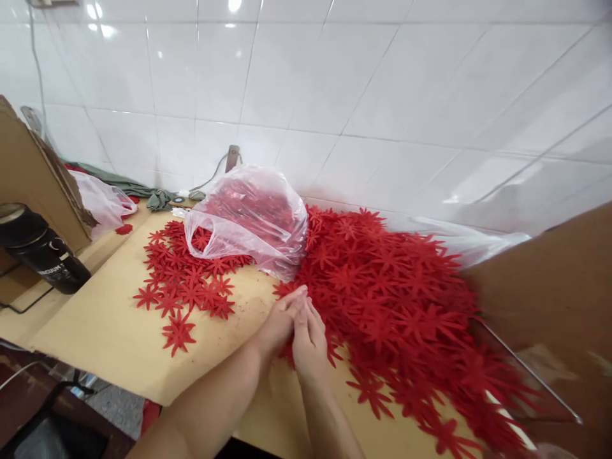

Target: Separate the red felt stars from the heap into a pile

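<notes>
My left hand (pixel 280 317) and my right hand (pixel 310 338) meet at the near left edge of a large heap of red flower-shaped cutouts (pixel 382 287). Both are closed, with fingers bent and pressed against each other. Whatever lies between them, if anything, is hidden. A bit of red shows just below my hands, but I cannot tell whether it is held or lies on the table. Beyond them a clear plastic bag (pixel 248 220) full of red pieces rests on its side. Left of it spreads a smaller pile of the same cutouts (pixel 191 287).
The tan tabletop (pixel 109 325) runs along a white tiled wall (pixel 306 83). A black vacuum bottle (pixel 45 252) and cardboard (pixel 38 178) stand at the left. Cardboard (pixel 549 306) rises on the right, beside a thin metal rod (pixel 530 373). Green cloth (pixel 160 199) lies at the back.
</notes>
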The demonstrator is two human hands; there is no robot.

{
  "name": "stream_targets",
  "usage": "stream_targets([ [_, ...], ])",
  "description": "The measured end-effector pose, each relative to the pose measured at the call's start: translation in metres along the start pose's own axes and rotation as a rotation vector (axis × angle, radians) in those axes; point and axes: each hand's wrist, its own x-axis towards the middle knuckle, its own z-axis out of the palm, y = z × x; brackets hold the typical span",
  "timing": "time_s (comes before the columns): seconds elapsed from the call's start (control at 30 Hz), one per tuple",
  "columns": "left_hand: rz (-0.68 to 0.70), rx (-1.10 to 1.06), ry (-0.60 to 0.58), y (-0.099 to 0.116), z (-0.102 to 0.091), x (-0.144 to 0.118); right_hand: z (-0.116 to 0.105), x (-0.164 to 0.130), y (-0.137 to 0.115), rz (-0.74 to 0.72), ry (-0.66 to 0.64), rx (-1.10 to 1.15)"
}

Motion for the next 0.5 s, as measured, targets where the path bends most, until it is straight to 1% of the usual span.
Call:
stream_targets([
  [0.07,-0.004,0.025,0.016,0.001,0.01,-0.013,-0.001,-0.002,-0.008,0.033,0.039,0.051],
  [0.13,-0.021,-0.026,0.017,0.004,0.017,-0.025,-0.004,-0.003,-0.019,0.026,0.048,0.091],
  [0.2,-0.008,-0.103,-0.044,0.005,0.023,-0.035,-0.008,-0.002,-0.03,0.028,0.035,0.126],
  [0.27,0.026,-0.151,-0.117,0.004,0.026,-0.043,-0.01,0.004,-0.04,0.059,0.03,0.149],
  [0.33,0.051,-0.161,-0.138,0.002,0.03,-0.049,-0.013,0.013,-0.047,0.108,0.033,0.153],
  [0.4,0.057,-0.163,-0.109,0.0,0.033,-0.051,-0.014,0.021,-0.05,0.12,0.023,0.135],
  [0.5,0.054,-0.212,-0.05,0.003,0.034,-0.047,-0.016,0.022,-0.055,0.011,-0.022,0.048],
])
